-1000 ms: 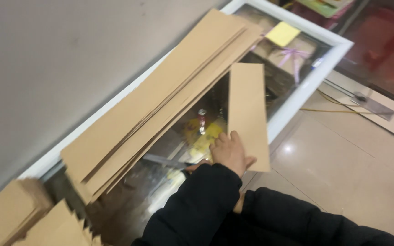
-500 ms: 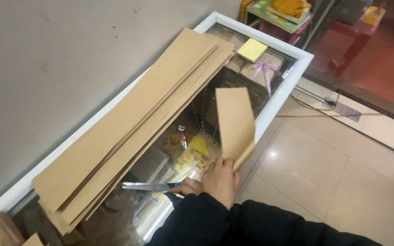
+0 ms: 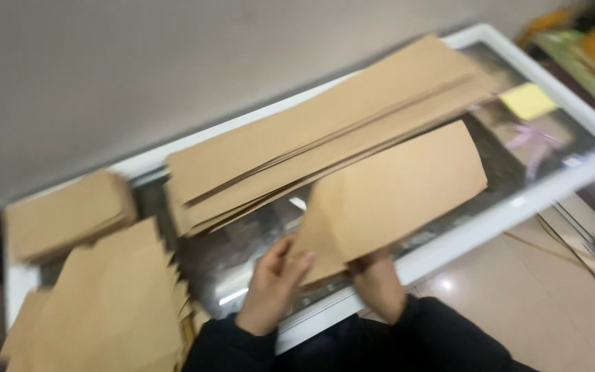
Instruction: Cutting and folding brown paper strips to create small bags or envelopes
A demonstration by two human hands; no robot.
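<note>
Both my hands hold one sheet of brown kraft paper above the glass top of a white-framed display case. My left hand grips the sheet's near left corner, fingers curled over its edge. My right hand holds the near edge from below. The sheet is bent upward and slants away to the right. Behind it a long stack of brown paper strips lies along the case, next to the wall.
Piles of smaller brown paper pieces lie on the case's left end, with another pile behind them. A yellow sticky note lies on the glass at far right. Tiled floor is at lower right. A grey wall runs behind.
My left hand has come up and taken the sheet's corner; before, only one hand held it. The sheet has been bent and turned sideways. The camera has swung left, showing the paper piles.
</note>
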